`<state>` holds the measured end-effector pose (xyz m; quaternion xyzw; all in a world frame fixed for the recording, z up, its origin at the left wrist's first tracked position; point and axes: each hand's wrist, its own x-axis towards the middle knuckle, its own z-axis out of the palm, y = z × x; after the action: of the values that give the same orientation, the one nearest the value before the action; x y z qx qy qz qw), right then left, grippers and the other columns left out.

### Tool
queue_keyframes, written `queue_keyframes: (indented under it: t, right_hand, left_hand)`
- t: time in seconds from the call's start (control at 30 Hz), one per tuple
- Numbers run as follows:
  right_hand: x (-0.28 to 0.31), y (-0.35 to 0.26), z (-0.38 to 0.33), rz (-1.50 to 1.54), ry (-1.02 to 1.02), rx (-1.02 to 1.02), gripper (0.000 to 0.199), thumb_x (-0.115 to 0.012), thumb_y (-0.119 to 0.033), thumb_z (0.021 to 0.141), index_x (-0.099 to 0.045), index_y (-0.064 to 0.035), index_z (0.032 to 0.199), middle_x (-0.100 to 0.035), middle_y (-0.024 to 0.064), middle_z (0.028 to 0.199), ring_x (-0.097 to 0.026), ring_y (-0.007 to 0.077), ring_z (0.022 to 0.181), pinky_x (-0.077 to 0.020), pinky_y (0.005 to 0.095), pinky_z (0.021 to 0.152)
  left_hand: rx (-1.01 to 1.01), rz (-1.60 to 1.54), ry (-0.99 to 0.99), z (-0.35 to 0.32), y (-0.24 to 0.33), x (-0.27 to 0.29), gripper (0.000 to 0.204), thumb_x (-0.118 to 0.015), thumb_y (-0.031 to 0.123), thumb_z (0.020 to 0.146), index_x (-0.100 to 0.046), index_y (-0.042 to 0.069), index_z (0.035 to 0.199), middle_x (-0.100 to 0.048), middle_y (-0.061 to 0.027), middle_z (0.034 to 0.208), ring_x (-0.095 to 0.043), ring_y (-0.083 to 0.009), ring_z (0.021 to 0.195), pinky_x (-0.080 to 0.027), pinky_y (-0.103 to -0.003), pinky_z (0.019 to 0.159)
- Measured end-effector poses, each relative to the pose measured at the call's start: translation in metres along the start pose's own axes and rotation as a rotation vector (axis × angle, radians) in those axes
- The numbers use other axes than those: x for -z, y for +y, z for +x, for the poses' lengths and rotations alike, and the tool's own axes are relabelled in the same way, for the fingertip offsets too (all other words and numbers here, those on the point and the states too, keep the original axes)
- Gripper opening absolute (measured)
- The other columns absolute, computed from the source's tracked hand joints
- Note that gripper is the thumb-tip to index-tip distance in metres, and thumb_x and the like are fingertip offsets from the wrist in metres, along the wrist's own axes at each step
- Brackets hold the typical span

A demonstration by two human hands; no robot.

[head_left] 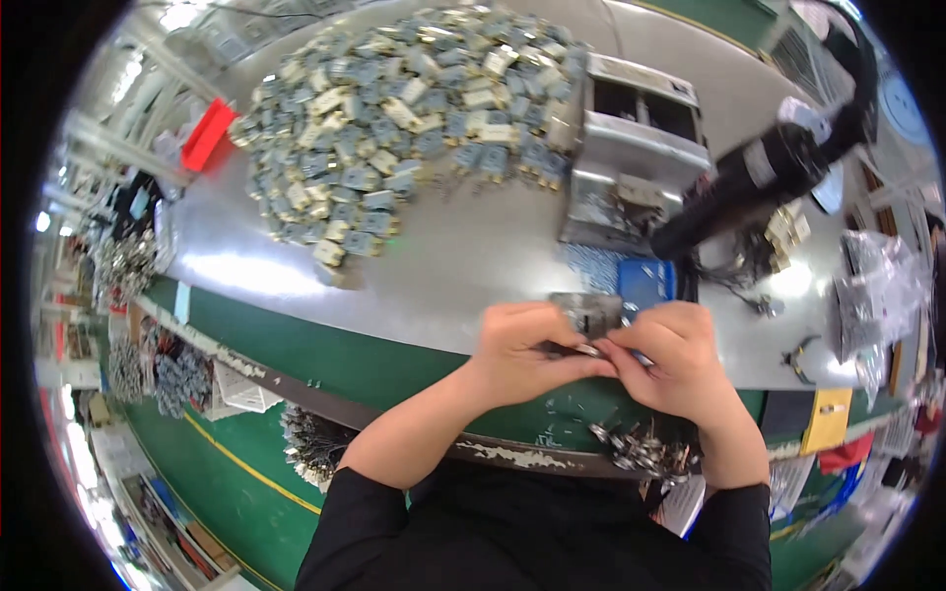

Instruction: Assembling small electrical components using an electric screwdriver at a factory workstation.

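Close together above the bench's front part, my two hands meet at the fingertips. My left hand (pixel 527 350) pinches a small metallic piece (pixel 589 349), whose kind I cannot make out. The closed fingers of my right hand (pixel 675 355) press against the same spot, hiding what they hold. Just beyond the fingertips are a small grey metal fixture (pixel 583 307) and a blue tray (pixel 646 283). Below my hands, several thin metal pieces (pixel 564 422) lie scattered on the green mat (pixel 394 366). Nearer my body is a heap of small metal parts (pixel 645 451).
A large pile of grey and cream block-shaped parts (pixel 394 113) covers the far left bench. Beyond my hands stands a metal box (pixel 641 138), beside a black cylindrical tool (pixel 754 182) on an arm. Pliers (pixel 803 360), a plastic bag (pixel 880 291) and a red bin (pixel 207 135) lie around.
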<state>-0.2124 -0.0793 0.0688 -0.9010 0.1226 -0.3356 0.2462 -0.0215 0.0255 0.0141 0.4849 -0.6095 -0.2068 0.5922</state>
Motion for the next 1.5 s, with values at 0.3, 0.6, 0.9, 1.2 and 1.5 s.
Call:
queue_keyframes:
  t: [0.3, 0.6, 0.9, 1.2, 1.5]
  right_hand:
    - [0.003, -0.015, 0.002, -0.034, -0.061, -0.178, 0.018, -0.081, -0.001, 0.08, -0.072, -0.0024, 0.096, -0.062, 0.0076, 0.068, -0.062, 0.0245, 0.055, -0.0466, 0.0351, 0.051]
    - [-0.006, -0.005, -0.005, 0.297, -0.127, -0.288, 0.041, -0.071, -0.002, 0.093, -0.068, 0.0055, 0.133, -0.068, 0.0144, 0.086, -0.064, 0.0246, 0.074, -0.0513, 0.0335, 0.07]
    - [0.008, -0.002, -0.002, 0.369, -0.133, -0.462, 0.027, -0.07, -0.002, 0.093, -0.076, 0.0027, 0.12, -0.075, 0.0145, 0.083, -0.07, 0.019, 0.071, -0.0539, 0.0314, 0.068]
    - [0.019, 0.012, -0.01, 0.595, -0.128, -0.342, 0.026, -0.071, -0.003, 0.086, -0.079, 0.0007, 0.11, -0.07, 0.008, 0.074, -0.06, 0.0115, 0.061, -0.0452, 0.0267, 0.057]
    - [0.013, 0.002, -0.006, 0.463, -0.172, -0.321, 0.036, -0.071, -0.004, 0.085, -0.075, 0.0021, 0.12, -0.063, 0.0076, 0.074, -0.053, 0.0128, 0.06, -0.0413, 0.0279, 0.056]
  left_hand:
    - [-0.05, -0.011, -0.114, 0.006, -0.007, 0.005, 0.022, -0.083, -0.004, 0.081, -0.073, 0.002, 0.101, -0.077, -0.0107, 0.092, -0.076, -0.0258, 0.08, -0.06, -0.034, 0.069]
    - [-0.193, 0.248, 0.139, 0.011, -0.018, 0.0, 0.024, -0.075, -0.011, 0.08, -0.067, 0.003, 0.099, -0.074, -0.0131, 0.086, -0.074, -0.0284, 0.073, -0.058, -0.035, 0.06]
    - [0.283, -0.155, -0.157, 0.01, 0.001, -0.001, 0.008, -0.067, 0.001, 0.098, -0.065, 0.0, 0.106, -0.074, -0.0118, 0.089, -0.074, -0.0195, 0.077, -0.057, -0.033, 0.066]
    - [0.786, -1.352, -0.512, -0.003, -0.007, -0.006, 0.029, -0.057, 0.029, 0.111, -0.061, 0.001, 0.117, -0.074, -0.0122, 0.087, -0.071, -0.0166, 0.071, -0.055, -0.028, 0.061]
    - [0.498, -0.508, -0.268, 0.004, 0.01, -0.003, 0.012, -0.066, 0.009, 0.105, -0.065, -0.001, 0.111, -0.077, -0.0097, 0.092, -0.075, -0.013, 0.08, -0.058, -0.026, 0.067]
